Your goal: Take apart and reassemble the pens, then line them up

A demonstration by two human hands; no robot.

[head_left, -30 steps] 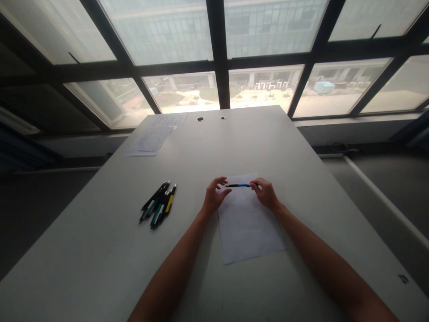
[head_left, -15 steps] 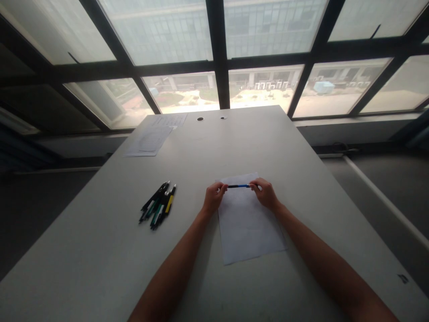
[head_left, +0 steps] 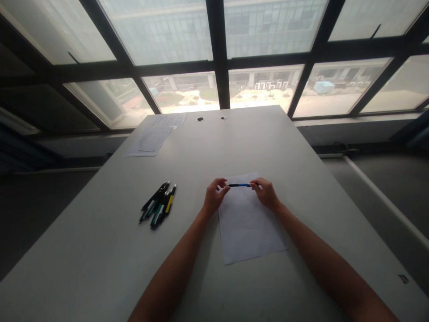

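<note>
A blue and black pen (head_left: 239, 184) lies crosswise above the top part of a white paper sheet (head_left: 250, 228). My right hand (head_left: 264, 191) pinches the pen's blue end between thumb and fingers. At the pen's dark left end, my left hand (head_left: 214, 194) has its thumb and fingers parted, with the tip between them. Whether the left fingers still touch the tip I cannot tell. To the left, a loose pile of pens (head_left: 158, 205) with black, green, white and yellow parts lies on the table.
The white table (head_left: 100, 241) reaches to the windows. Printed papers (head_left: 147, 141) lie at its far left corner. Two round holes, one a dark cable hole (head_left: 200, 119), sit near the far edge. A small dark mark (head_left: 403, 279) shows at the right edge.
My left thumb and fingers have opened away from the pen's dark tip, which they pinched before. My right hand keeps its hold on the pen, almost unmoved.
</note>
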